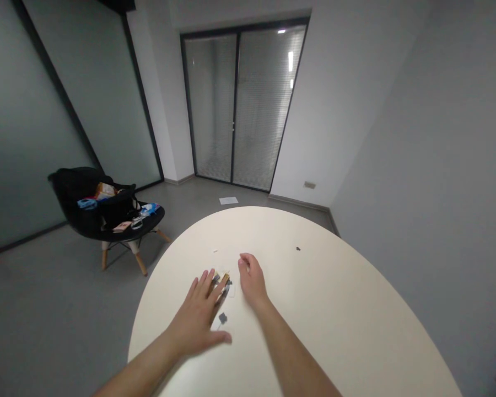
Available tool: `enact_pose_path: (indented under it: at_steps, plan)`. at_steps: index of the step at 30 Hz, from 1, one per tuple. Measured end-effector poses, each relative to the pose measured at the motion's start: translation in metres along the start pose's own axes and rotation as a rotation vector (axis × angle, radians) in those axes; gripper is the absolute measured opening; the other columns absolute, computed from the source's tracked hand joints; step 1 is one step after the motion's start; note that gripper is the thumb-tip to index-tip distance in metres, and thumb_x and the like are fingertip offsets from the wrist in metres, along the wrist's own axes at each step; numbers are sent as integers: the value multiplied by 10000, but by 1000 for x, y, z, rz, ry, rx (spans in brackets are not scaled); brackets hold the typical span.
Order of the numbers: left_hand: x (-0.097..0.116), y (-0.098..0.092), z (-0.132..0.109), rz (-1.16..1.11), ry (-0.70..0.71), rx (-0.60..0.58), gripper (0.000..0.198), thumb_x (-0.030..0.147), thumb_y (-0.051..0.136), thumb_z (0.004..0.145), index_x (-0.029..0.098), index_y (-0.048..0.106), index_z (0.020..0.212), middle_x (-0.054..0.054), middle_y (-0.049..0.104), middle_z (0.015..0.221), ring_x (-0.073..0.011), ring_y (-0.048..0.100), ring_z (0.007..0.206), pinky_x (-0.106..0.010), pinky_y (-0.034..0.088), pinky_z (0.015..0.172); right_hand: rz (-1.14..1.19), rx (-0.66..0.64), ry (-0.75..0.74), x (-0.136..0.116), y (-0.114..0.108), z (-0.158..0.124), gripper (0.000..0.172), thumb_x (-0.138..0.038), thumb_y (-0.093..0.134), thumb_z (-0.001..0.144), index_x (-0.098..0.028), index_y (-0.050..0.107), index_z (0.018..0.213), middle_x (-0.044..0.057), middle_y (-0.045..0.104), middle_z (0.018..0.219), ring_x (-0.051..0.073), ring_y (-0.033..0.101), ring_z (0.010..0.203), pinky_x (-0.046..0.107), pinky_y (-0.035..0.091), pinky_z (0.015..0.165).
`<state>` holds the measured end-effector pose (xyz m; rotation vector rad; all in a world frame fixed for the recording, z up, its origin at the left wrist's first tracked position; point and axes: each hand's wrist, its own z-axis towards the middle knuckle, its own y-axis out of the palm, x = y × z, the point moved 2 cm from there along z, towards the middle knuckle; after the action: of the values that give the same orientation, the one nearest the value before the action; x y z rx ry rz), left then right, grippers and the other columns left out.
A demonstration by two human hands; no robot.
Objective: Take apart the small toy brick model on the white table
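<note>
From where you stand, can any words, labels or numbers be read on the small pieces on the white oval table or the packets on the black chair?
No text is readable.
Small grey and white pieces beside the right hand: too small, blurred.
Pink card on the black chair: too small, blurred.

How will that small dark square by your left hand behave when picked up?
The small dark square by the left hand looks thin and flat, so it likely lies tight on the white table and is awkward to pinch. It is probably light and may skid when nudged. Its stiffness cannot be told from here.
</note>
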<state>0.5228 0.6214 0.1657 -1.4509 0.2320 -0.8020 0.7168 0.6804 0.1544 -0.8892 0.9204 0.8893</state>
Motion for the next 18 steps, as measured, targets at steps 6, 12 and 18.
enact_pose_path:
  at_steps: [6,12,18]
  plan:
    - [-18,-2,73,53,-133,50,1178,849,615,605,199,285,1531,-206,41,1614,-432,22,1469,-614,92,1155,-15,-3,-13,-1,-1,1,271,-382,499,903,-211,621,1073,85,665,1097,218,613,1039,383,469,962]
    - [-36,-2,106,67,-164,11,1126,853,591,625,188,348,1501,-223,145,1600,-422,70,1471,-593,84,1157,-33,-28,-37,1,0,0,304,-378,489,915,-207,621,1129,93,654,1159,224,597,1080,399,458,982]
    - [-33,-5,100,-67,-2,27,710,642,524,859,216,444,1422,-161,443,1475,-338,344,1396,-538,212,1148,-38,-28,-47,-5,1,-2,365,-435,423,955,-210,580,1196,99,619,1216,229,555,1143,422,418,1031]
